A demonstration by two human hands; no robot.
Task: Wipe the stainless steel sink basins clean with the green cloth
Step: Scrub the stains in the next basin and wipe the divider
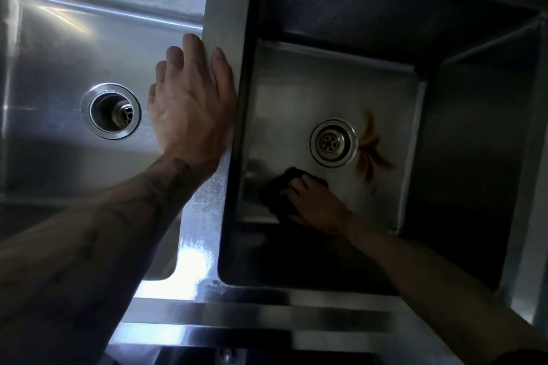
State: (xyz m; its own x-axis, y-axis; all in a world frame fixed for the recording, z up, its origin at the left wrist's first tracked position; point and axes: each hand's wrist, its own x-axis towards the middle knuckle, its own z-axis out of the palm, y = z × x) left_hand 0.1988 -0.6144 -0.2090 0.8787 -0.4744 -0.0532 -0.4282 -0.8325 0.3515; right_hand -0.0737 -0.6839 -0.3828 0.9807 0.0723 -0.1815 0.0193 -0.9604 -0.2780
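Two stainless steel basins lie below me. In the right basin (pixel 296 92) my right hand (pixel 314 204) presses a dark-looking cloth (pixel 275 192) flat on the floor, near the front left corner and just short of the drain (pixel 333 142). An orange-brown stain (pixel 370 151) spreads to the right of that drain. My left hand (pixel 189 101) rests with straight fingers on the divider (pixel 225 24) between the basins, partly over the left basin (pixel 59 47).
The left basin's open drain (pixel 111 111) sits left of my left hand. The sink's front rim (pixel 237 305) runs across the bottom. Dark steep walls (pixel 474 127) surround the right basin at the back and right.
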